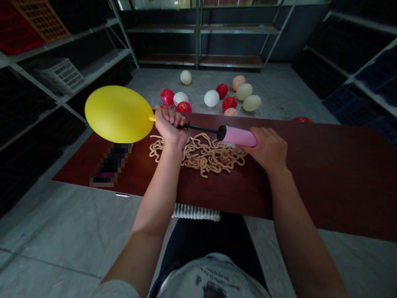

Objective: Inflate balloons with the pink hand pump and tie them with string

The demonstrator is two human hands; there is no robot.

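Observation:
A yellow balloon point(119, 114), swollen with air, points left from my left hand point(170, 124). That hand is closed around the balloon's neck and the black nozzle end of a balloon pump, so the join between them is hidden. The pump's black rod point(203, 129) runs across to its pink barrel point(238, 135). My right hand point(269, 149) grips the barrel at its right end. Under the pump, a tangle of long tan balloons or cords point(214, 159) lies on the dark red-brown table point(325, 178); I cannot tell which.
A blurred-out dark object point(112, 163) lies at the table's left. Beyond the table, several red, white and peach balloons point(211, 98) rest on the grey floor. Metal shelves point(198, 62) stand at the back and sides, with a white crate point(66, 74) at left.

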